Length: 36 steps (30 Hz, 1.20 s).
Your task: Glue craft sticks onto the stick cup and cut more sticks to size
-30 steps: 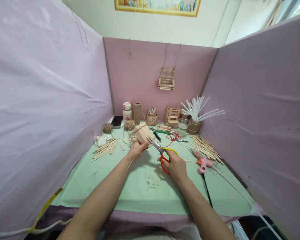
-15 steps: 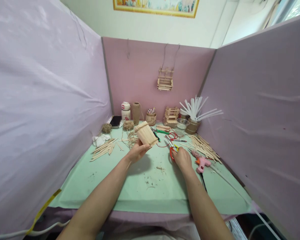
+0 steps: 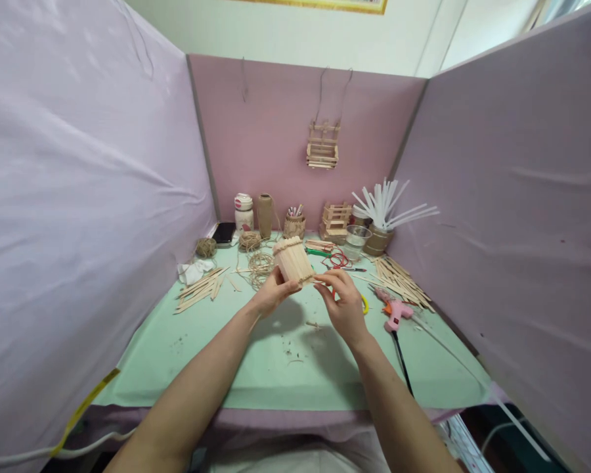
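The wooden stick piece (image 3: 294, 260) was held tilted above the worktop (image 3: 256, 387), gripped along its lower edge by the left hand (image 3: 274, 295). The thumb and fingers of the right hand (image 3: 343, 302) were held close together at its lower right corner; whether anything was pinched there could not be told. Were that corner tugged hard, the twine trim (image 3: 306, 280) might be loosened, or the piece twisted from its one-sided hold. The scissors (image 3: 365, 304), partly hidden behind the right hand, could be knocked by an outward swing, and the nearby glue gun (image 3: 398, 312) dragged if its black cord (image 3: 401, 361) were snagged. Farther back, room was narrowed by a twine coil (image 3: 261, 270), loose sticks (image 3: 398, 284) and a clear cup (image 3: 357, 242). A small rack (image 3: 322, 154) was hung beyond.
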Each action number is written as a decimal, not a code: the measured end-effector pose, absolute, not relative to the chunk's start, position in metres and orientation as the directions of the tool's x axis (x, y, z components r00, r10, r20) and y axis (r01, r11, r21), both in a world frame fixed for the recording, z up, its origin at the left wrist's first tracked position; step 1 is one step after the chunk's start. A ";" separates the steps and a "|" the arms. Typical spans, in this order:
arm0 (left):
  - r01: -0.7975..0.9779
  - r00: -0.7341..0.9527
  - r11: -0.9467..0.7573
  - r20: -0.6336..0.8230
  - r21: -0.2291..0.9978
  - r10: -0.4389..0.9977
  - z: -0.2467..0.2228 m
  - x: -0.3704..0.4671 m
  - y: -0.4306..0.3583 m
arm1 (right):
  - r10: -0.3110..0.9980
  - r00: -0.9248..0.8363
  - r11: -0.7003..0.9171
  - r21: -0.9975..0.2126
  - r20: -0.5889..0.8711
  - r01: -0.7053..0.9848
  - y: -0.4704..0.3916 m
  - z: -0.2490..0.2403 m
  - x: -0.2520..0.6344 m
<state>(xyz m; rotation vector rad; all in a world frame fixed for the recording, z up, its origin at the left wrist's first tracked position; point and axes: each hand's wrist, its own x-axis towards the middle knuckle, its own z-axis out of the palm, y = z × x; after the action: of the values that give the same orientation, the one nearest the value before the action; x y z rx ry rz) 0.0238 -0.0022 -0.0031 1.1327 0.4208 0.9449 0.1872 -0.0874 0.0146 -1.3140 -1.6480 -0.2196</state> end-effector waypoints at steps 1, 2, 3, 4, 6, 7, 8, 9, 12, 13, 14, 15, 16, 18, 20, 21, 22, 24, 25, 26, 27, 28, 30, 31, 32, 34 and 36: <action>-0.404 0.559 0.110 0.150 0.908 0.815 -0.003 0.024 -0.003 | 0.631 0.039 0.424 -0.387 0.775 0.819 -0.087 0.017 0.183; -0.390 0.557 0.111 0.138 0.914 0.819 -0.004 0.024 -0.003 | 0.618 0.018 0.440 -0.366 0.786 0.820 -0.087 0.018 0.180; -0.377 0.556 0.110 0.130 0.920 0.821 -0.003 0.025 -0.003 | 0.609 -0.001 0.450 -0.344 0.793 0.824 -0.085 0.019 0.179; -0.367 0.557 0.105 0.128 0.924 0.821 -0.003 0.025 -0.004 | 0.602 -0.019 0.454 -0.323 0.798 0.830 -0.084 0.020 0.178; -0.355 0.566 0.091 0.137 0.930 0.813 -0.002 0.026 -0.005 | 0.594 -0.057 0.458 -0.280 0.802 0.844 -0.081 0.020 0.178; -0.353 0.568 0.083 0.143 0.932 0.810 -0.002 0.026 -0.005 | 0.593 -0.076 0.459 -0.258 0.802 0.850 -0.080 0.020 0.178; -0.351 0.567 0.075 0.148 0.933 0.810 -0.002 0.026 -0.005 | 0.591 -0.097 0.460 -0.236 0.801 0.856 -0.080 0.020 0.179; -0.349 0.563 0.070 0.150 0.934 0.813 -0.002 0.027 -0.005 | 0.589 -0.117 0.461 -0.214 0.799 0.861 -0.080 0.020 0.179; -0.340 0.538 0.079 0.125 0.937 0.834 -0.003 0.027 -0.005 | 0.580 -0.165 0.458 -0.152 0.797 0.876 -0.082 0.021 0.180; -0.340 0.530 0.088 0.114 0.936 0.841 -0.004 0.027 -0.005 | 0.577 -0.176 0.455 -0.135 0.798 0.880 -0.083 0.021 0.179; -0.345 0.522 0.095 0.107 0.934 0.846 -0.005 0.028 -0.005 | 0.572 -0.184 0.452 -0.120 0.799 0.884 -0.083 0.021 0.179; -0.351 0.518 0.099 0.104 0.931 0.849 -0.005 0.028 -0.004 | 0.567 -0.189 0.448 -0.107 0.802 0.888 -0.084 0.021 0.179; -0.359 0.514 0.099 0.108 0.928 0.851 -0.006 0.029 -0.004 | 0.560 -0.192 0.444 -0.097 0.806 0.891 -0.084 0.020 0.179; -0.375 0.501 0.085 0.125 0.923 0.856 -0.007 0.030 -0.005 | 0.542 -0.194 0.439 -0.079 0.817 0.895 -0.083 0.019 0.178; -0.387 0.469 0.063 0.138 0.920 0.872 -0.008 0.031 -0.005 | 0.520 -0.194 0.436 -0.064 0.832 0.897 -0.082 0.016 0.179; -0.391 0.451 0.053 0.141 0.919 0.881 -0.009 0.032 -0.005 | 0.507 -0.193 0.436 -0.057 0.840 0.898 -0.082 0.014 0.179; -0.394 0.435 0.044 0.143 0.918 0.889 -0.010 0.032 -0.005 | 0.494 -0.194 0.438 -0.050 0.847 0.898 -0.081 0.013 0.179; -0.401 0.418 0.032 0.151 0.915 0.896 -0.011 0.033 -0.006 | 0.470 -0.198 0.444 -0.037 0.860 0.895 -0.081 0.008 0.180; -0.407 0.419 0.028 0.160 0.913 0.894 -0.012 0.034 -0.007 | 0.457 -0.199 0.447 -0.031 0.867 0.894 -0.081 0.006 0.180; -0.415 0.425 0.024 0.170 0.909 0.889 -0.012 0.034 -0.007 | 0.444 -0.199 0.450 -0.025 0.874 0.893 -0.082 0.004 0.181; -0.424 0.433 0.023 0.180 0.906 0.884 -0.012 0.035 -0.008 | 0.429 -0.197 0.452 -0.021 0.882 0.892 -0.082 0.002 0.181; -0.431 0.440 0.026 0.184 0.902 0.879 -0.011 0.035 -0.009 | 0.414 -0.193 0.453 -0.018 0.889 0.891 -0.082 0.000 0.182; -0.441 0.453 0.043 0.182 0.896 0.873 -0.009 0.036 -0.011 | 0.385 -0.184 0.455 -0.012 0.904 0.891 -0.083 -0.004 0.182; -0.442 0.462 0.055 0.175 0.895 0.869 -0.008 0.036 -0.012 | 0.372 -0.181 0.456 -0.009 0.910 0.890 -0.083 -0.005 0.182; -0.442 0.472 0.069 0.166 0.895 0.866 -0.007 0.036 -0.013 | 0.362 -0.179 0.458 -0.007 0.915 0.889 -0.083 -0.007 0.182; -0.437 0.496 0.091 0.155 0.895 0.854 -0.005 0.035 -0.015 | 0.347 -0.178 0.466 -0.004 0.921 0.885 -0.084 -0.010 0.181; -0.432 0.514 0.104 0.150 0.896 0.844 -0.004 0.034 -0.015 | 0.339 -0.180 0.480 -0.005 0.923 0.877 -0.084 -0.011 0.181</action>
<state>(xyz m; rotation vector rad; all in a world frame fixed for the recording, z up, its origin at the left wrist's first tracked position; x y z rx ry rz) 0.0342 -0.0154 -0.0043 1.1034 0.4583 0.9914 0.1810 -0.0841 -0.0114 -1.0382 -1.7455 -0.6863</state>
